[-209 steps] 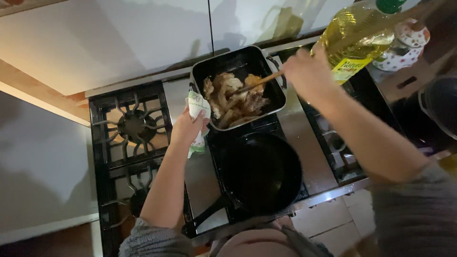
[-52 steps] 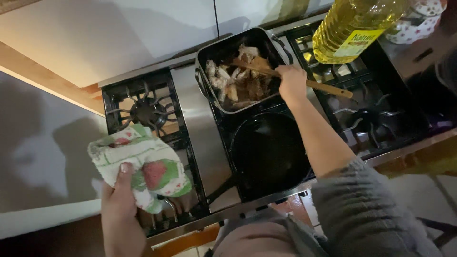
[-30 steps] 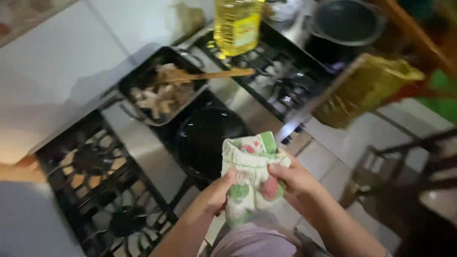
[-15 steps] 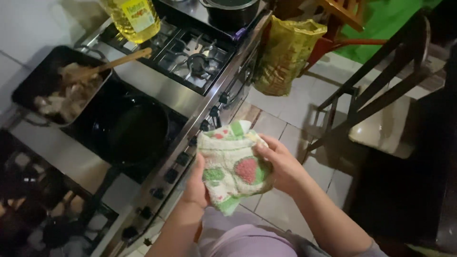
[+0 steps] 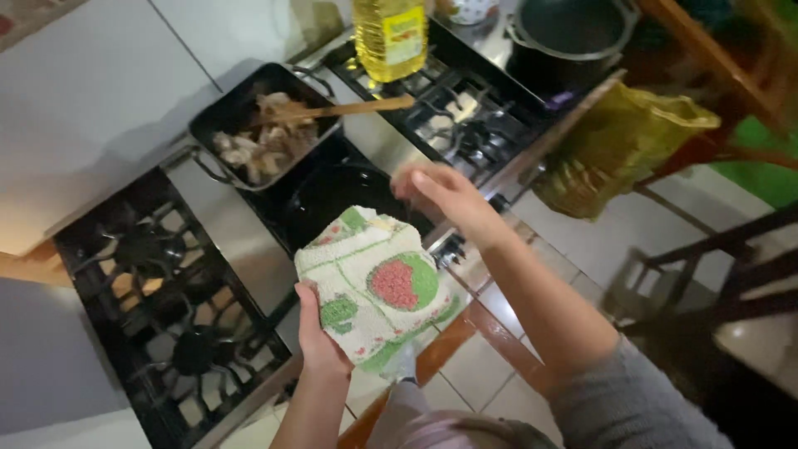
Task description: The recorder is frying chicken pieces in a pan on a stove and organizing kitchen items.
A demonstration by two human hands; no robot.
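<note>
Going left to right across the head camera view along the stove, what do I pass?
Empty burner grate → square pan of food → left hand holding the cloth → right hand → oil bottle → dark pot → yellow bag.

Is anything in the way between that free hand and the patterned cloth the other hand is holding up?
Nothing visible. The right hand hovers open just above the cloth, which the left hand grips from below. Only air separates them; the black pan lies underneath on the stove.
</note>
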